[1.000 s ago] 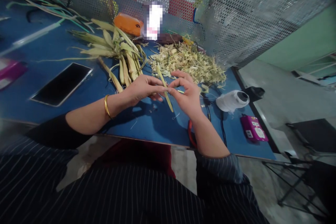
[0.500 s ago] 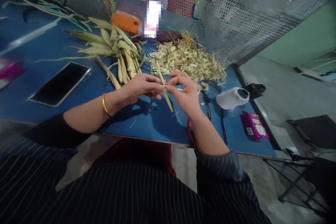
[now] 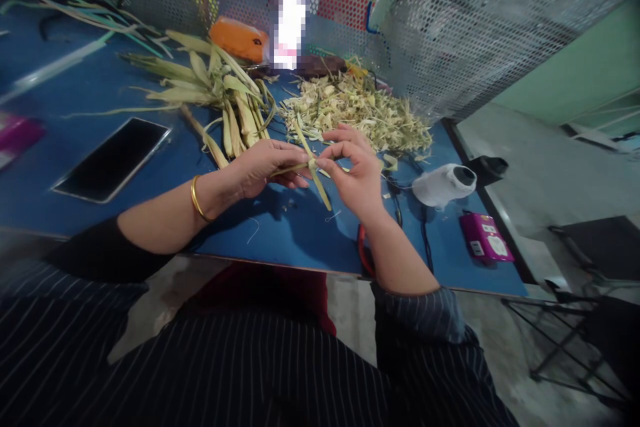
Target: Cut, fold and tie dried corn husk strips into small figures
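Note:
My left hand (image 3: 267, 168) is closed in a pinch on narrow yellow-green corn husk strips (image 3: 321, 188), held above the blue table. One strip slants between the hands, and another crosses it and runs back under my left thumb. At the crossing there is a small fold or knot. My right hand (image 3: 354, 170) pinches there with thumb and forefinger, its other fingers bent loosely. Behind my left hand lies a bundle of corn husks (image 3: 245, 117). A heap of shredded husk scraps (image 3: 357, 110) is beyond my right hand.
A phone (image 3: 113, 160) lies on the blue table (image 3: 240, 233) at left. To the right are a white thread cone (image 3: 443, 185), a dark cone (image 3: 490, 170) and a purple packet (image 3: 485, 237). A perforated metal screen (image 3: 430, 60) stands behind the heap. An orange pack (image 3: 239, 39) sits near it.
The crossing strip now shows along my left palm, and a pale fold is visible at the crossing. My right fingertips have drawn slightly right. Both hands stay in nearly the same place.

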{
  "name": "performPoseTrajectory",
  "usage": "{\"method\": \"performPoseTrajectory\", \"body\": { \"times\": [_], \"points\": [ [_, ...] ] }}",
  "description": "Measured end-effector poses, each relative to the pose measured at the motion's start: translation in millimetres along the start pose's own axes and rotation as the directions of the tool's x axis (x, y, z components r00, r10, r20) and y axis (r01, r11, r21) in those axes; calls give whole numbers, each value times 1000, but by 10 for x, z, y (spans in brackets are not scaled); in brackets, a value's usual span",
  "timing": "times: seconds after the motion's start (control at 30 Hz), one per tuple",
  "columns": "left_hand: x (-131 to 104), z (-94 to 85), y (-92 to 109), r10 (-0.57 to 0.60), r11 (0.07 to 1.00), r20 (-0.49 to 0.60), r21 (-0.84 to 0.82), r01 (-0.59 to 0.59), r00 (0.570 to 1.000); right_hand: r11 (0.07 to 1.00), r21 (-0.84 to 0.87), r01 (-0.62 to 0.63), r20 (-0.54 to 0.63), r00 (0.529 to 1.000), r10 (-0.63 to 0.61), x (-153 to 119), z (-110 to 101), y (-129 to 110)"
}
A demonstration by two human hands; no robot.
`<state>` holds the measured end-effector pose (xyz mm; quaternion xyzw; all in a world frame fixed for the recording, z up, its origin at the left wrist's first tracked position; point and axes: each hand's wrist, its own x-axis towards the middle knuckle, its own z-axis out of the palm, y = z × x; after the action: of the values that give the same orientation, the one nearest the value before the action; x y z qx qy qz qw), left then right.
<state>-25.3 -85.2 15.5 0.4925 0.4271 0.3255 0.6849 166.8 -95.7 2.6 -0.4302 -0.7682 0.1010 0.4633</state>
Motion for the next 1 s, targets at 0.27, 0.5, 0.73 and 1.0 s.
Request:
{"method": "performPoseTrajectory", "body": {
  "times": [0.27,0.5,0.73,1.0],
  "points": [
    [25,14,11,-131,986,3,-104,131,991,998,-58,14,-54,998,-17,-14,10,-104],
    [3,7,12,-102,990,26,-93,103,995,984,-116,133,13,991,-132,-15,-3,-89],
    [-23,7,2,-6,1000,18,12,6,1000,995,-62,74,47,996,-71,2,-8,-59],
    [-30,38,-10,82,994,-23,77,-80,996,994,92,-53,36,998,49,-11,7,-64]
  ]
}}
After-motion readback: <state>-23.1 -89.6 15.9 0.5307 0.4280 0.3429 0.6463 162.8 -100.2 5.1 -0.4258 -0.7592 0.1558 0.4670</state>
